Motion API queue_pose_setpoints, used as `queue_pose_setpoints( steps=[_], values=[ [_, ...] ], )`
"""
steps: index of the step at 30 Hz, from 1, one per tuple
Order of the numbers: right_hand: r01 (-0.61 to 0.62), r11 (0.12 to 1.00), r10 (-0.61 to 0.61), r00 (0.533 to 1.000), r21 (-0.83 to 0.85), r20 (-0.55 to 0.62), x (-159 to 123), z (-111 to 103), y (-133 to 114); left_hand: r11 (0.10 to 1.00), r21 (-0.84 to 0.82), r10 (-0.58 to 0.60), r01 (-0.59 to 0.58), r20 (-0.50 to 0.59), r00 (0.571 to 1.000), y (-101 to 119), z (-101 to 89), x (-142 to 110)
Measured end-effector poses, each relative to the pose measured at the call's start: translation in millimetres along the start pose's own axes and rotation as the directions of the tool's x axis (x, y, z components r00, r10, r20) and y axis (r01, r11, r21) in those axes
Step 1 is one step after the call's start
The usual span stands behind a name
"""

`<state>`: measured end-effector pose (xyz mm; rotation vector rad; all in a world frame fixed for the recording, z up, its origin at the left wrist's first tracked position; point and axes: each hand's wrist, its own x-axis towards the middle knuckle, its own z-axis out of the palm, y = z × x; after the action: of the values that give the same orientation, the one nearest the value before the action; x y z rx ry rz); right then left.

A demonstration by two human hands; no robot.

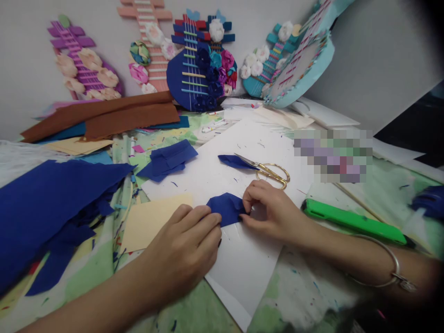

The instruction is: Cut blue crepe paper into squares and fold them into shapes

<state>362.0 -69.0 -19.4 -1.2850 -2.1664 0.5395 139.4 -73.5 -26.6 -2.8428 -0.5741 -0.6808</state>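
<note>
Between my two hands, a small piece of dark blue crepe paper (227,210) is stretched just above the white sheet (256,273). My left hand (194,238) is closed on its left end, the thumb mostly hidden. At the right end, my right hand (265,208) pinches the paper between thumb and forefinger. Beyond them lie gold-handled scissors (274,175), their blades over a narrow blue paper piece (232,161). A small stack of blue paper pieces (169,159) rests farther left.
A large blue crepe sheet (52,208) covers the left side, near a cream paper (149,219). To the right lies a green cutter knife (354,222). Decorated paper instruments (187,64) lean along the wall, with folded brown paper (132,118) before them.
</note>
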Motion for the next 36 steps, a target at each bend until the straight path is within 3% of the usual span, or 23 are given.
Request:
queue_pose_setpoints(
  steps=[3, 6, 9, 15, 25, 36],
  values=[
    [0.154, 0.987, -0.156, 0.987, -0.041, -0.046, -3.4, 2.5, 0.9, 1.000, -0.007, 0.012, -0.012, 0.040, 0.999, -0.9, -0.3, -1.7],
    [0.324, 0.939, -0.330, 0.943, -0.112, -0.041, -5.4, 4.3, 2.5, 0.998, -0.056, 0.003, 0.000, 0.055, 0.998, -1.8, -2.0, -1.2],
    [0.414, 0.894, -0.424, 0.905, -0.170, -0.023, -5.9, 3.5, 4.9, 0.993, -0.114, -0.013, 0.019, 0.052, 0.999, -2.9, -3.5, 0.2],
    [0.485, 0.839, -0.481, 0.873, -0.248, 0.082, -4.1, -2.9, 5.8, 0.981, -0.186, -0.045, 0.063, 0.104, 0.994, -6.2, -2.6, -1.2],
    [0.554, 0.756, -0.542, 0.828, -0.349, 0.141, -3.5, -8.3, -0.7, 0.952, -0.277, -0.092, 0.127, 0.139, 0.986, -6.6, -3.9, 1.4],
    [0.543, 0.750, -0.530, 0.835, -0.379, 0.148, -4.3, -16.1, -1.4, 0.945, -0.293, -0.121, 0.148, 0.109, 0.987, -7.9, -4.4, 0.7]
  ],
)
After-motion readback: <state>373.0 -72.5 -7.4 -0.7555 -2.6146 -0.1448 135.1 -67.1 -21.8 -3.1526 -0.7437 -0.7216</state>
